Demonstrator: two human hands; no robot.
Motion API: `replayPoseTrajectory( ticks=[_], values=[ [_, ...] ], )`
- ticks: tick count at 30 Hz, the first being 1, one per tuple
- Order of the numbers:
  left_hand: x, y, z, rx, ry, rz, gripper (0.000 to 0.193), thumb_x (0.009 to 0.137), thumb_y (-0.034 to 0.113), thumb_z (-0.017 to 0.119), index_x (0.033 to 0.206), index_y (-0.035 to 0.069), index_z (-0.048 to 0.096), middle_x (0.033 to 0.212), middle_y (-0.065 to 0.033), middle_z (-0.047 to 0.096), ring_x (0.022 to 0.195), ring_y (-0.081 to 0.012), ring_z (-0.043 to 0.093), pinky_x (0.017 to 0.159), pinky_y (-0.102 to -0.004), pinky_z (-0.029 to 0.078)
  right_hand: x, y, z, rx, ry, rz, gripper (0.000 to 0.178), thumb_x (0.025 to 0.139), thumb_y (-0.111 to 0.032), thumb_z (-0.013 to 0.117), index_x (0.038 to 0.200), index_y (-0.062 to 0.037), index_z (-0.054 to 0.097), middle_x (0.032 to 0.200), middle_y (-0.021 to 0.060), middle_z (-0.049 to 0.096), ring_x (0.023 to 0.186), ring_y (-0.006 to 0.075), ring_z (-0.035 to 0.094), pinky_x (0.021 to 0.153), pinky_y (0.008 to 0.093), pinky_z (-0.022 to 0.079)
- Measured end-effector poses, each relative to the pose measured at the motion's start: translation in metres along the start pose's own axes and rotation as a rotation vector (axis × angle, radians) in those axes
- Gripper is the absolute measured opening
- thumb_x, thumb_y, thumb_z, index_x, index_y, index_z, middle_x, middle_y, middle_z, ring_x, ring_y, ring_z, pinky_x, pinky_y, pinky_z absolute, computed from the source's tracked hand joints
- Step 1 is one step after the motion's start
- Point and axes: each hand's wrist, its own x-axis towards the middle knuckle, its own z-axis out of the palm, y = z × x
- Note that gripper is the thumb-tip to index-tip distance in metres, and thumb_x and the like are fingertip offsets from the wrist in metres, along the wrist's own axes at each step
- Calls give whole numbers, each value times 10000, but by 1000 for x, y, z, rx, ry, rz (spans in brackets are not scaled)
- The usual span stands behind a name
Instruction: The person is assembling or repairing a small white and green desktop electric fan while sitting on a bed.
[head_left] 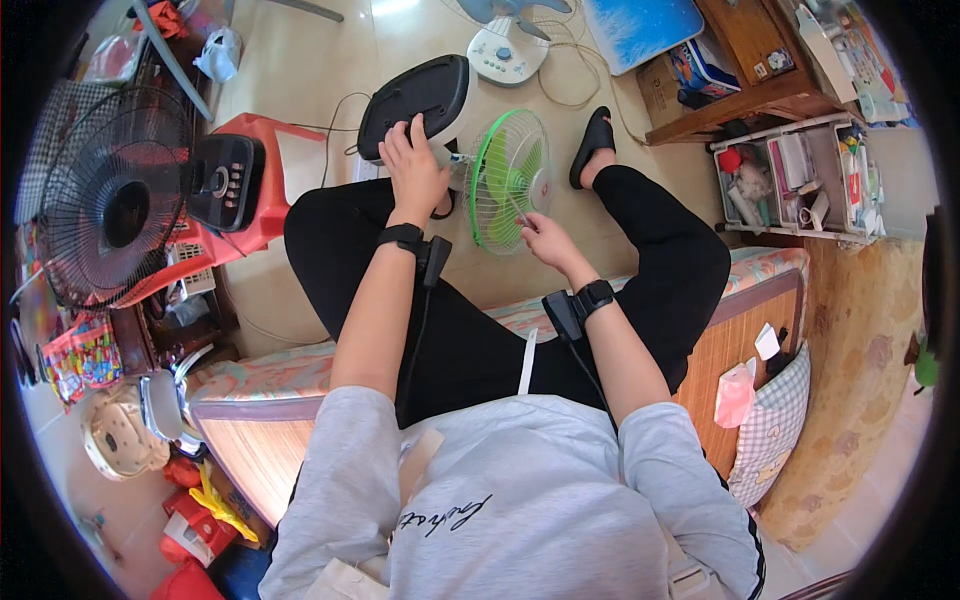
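Between my legs a small fan lies tipped over, its green-rimmed grille (512,180) with green blades turned to the right. Its dark oval base (415,88) is tilted up at the upper left, the underside showing. My left hand (415,172) rests against the lower edge of that base, fingers spread; the thumb side is partly hidden. At the lower right of the grille, my right hand (556,244) pinches a thin rod-like tool (517,211), whose slim shaft points at the grille. Too little of the tool shows to name its kind.
A black fan (124,213) stands by a red plastic stool (262,165) on the left. Ahead are a white fan base (508,56) and loose cable (590,75). A wooden cabinet (800,92) and storage baskets (790,180) stand right. I sit on a mat-topped bed (245,440).
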Motion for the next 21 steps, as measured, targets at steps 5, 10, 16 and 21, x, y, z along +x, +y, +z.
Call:
replayPoseTrajectory(
  ticks=[5,10,16,21],
  values=[
    [3,-5,-2,-37,-17,-27,841,551,95,723,1279,67,304,1186,-177,328,1150,-343,319,970,-508,241,-12,-43,2,97,119,-45,138,785,-70,575,900,-13,524,662,37,549,509,77,462,448,230,363],
    [8,-3,-4,-42,-25,-48,820,571,100,700,1293,75,312,1176,-175,348,1150,-334,323,971,-502,249,-6,-52,-1,128,210,30,160,725,-100,665,801,-6,559,639,52,581,523,103,531,473,250,408],
    [11,-5,-6,-93,-63,-63,793,585,100,679,1292,69,322,1185,-169,367,1154,-319,331,975,-494,249,8,-55,4,372,246,-6,142,769,-110,628,852,-4,582,602,17,540,529,79,492,487,232,397],
    [17,-9,-3,-158,8,52,751,612,108,661,1278,35,322,1192,-179,413,1116,-323,393,944,-433,300,21,-53,11,177,369,-112,201,815,-177,577,840,22,580,665,70,581,567,156,538,549,291,429]
  ],
)
